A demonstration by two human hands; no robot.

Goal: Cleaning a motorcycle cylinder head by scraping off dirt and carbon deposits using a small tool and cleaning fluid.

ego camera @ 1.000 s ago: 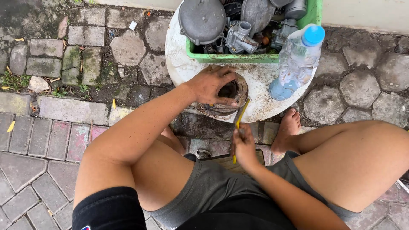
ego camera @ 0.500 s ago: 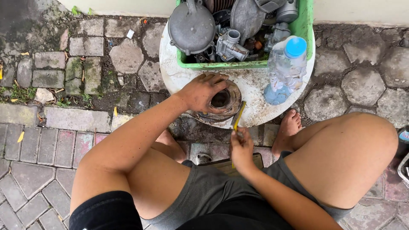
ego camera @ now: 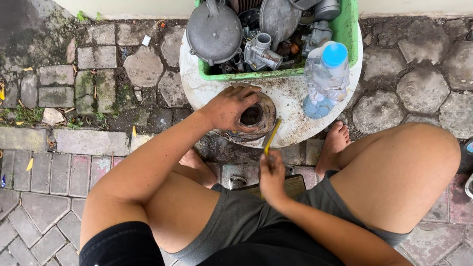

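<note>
My left hand [ego camera: 230,107] grips a round rusty metal part [ego camera: 256,116] with a hollow middle, holding it down on the white round tabletop [ego camera: 290,106]. My right hand [ego camera: 272,176] holds a thin yellow-handled tool [ego camera: 271,137] whose tip touches the lower right rim of the metal part. I sit on a low seat with my knees spread, bare feet on the paving.
A green plastic tub [ego camera: 351,37] full of grey engine parts stands at the back of the tabletop. A clear plastic bottle with a blue cap [ego camera: 326,79] stands to the right of the metal part. Mossy stone paving surrounds the table.
The view has shifted slightly downward. Both hands stay on the metal part and the tool, with the tool's tip still at the part's rim.
</note>
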